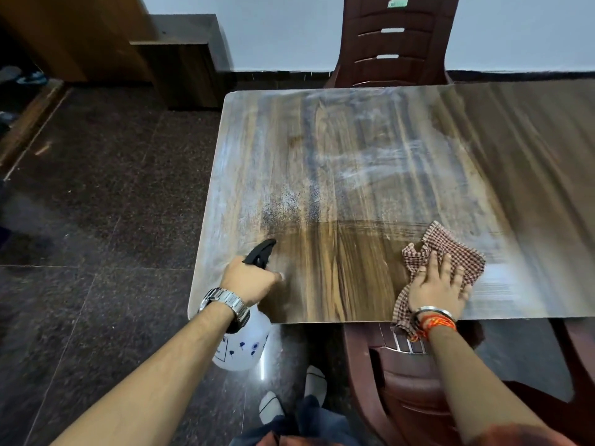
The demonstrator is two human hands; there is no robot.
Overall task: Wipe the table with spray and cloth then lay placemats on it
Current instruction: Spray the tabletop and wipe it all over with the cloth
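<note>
My left hand (249, 280) grips the neck of a white spray bottle (243, 344) with a black trigger head, held over the table's near left corner. My right hand (439, 286) lies flat, fingers spread, pressing a red-and-white checked cloth (450, 246) onto the wooden table (338, 162) near its front edge. One end of the cloth hangs over that edge. Fine spray droplets speckle the wood ahead of the bottle's nozzle. Wet wipe streaks cover the middle and far part of the tabletop. No placemats are in view.
A maroon plastic chair (392, 43) stands at the table's far side. Another maroon chair (405, 378) is tucked under the near edge below my right arm. A dark wooden cabinet (183, 72) stands at the back left on the dark tiled floor (96, 236).
</note>
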